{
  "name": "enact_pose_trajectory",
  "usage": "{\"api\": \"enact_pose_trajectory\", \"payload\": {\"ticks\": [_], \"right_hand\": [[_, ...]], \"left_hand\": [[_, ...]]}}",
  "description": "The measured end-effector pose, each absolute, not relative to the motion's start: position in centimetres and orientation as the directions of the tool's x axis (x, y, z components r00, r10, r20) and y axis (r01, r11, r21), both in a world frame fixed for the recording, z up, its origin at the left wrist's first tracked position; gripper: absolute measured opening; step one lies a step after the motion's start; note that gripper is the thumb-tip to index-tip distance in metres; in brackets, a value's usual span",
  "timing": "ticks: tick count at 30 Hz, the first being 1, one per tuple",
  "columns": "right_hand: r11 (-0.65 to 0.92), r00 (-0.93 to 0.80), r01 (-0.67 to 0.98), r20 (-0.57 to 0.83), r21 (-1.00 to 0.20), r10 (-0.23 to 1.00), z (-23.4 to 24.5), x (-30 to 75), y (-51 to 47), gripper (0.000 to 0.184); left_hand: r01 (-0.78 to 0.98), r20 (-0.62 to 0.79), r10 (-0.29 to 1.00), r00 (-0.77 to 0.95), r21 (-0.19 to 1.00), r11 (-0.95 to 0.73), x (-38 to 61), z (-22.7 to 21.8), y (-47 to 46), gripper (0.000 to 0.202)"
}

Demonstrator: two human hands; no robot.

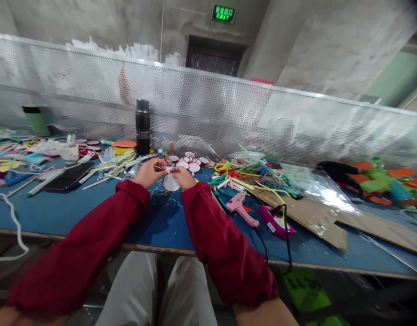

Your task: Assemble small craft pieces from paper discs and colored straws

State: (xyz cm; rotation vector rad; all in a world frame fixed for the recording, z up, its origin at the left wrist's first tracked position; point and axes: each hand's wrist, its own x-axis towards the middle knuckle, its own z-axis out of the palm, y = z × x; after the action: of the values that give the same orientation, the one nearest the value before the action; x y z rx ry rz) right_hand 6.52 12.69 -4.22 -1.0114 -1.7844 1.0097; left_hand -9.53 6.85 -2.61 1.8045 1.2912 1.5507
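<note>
My left hand [150, 172] and my right hand [183, 177] meet over the blue table, fingertips pinched close together. Between them is a small whitish piece [168, 170], mostly covered by the fingers and too small to name. Both hands appear to grip it. Right below lies a round white disc with a red rim [171, 183], partly hidden by the fingers. Behind the hands is a loose cluster of similar red-rimmed discs [194, 167]. Thin coloured scraps [161, 192] lie scattered beside the near disc.
A black bottle [143, 129] stands behind my left hand. Left are wooden sticks [108, 171], a phone [70, 175] and a white cup [70, 154]. Right are a pink glue gun [243, 209], its cord, a purple packet [275, 222], coloured pipe cleaners [229, 170] and cardboard [310, 217].
</note>
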Motion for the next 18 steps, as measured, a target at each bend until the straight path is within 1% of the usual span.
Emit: {"api": "enact_pose_trajectory", "payload": {"ticks": [8, 13, 18], "right_hand": [[0.357, -0.424, 0.161, 0.262, -0.920, 0.867, -3.8, 6.5, 11.4, 0.021], [0.362, -0.411, 0.152, 0.275, -0.920, 0.869, -3.9, 6.9, 11.2, 0.018], [0.385, -0.390, 0.162, 0.299, -0.909, 0.871, -4.3, 6.5, 11.4, 0.015]], "left_hand": [[0.438, 0.558, 0.826, -0.085, 0.765, -0.472, -9.7, -2.4, 6.7, 0.033], [0.460, 0.537, 0.838, -0.098, 0.771, -0.440, -9.7, -2.3, 6.6, 0.032], [0.475, 0.513, 0.856, -0.065, 0.771, -0.425, -10.2, -2.9, 7.3, 0.034]]}}
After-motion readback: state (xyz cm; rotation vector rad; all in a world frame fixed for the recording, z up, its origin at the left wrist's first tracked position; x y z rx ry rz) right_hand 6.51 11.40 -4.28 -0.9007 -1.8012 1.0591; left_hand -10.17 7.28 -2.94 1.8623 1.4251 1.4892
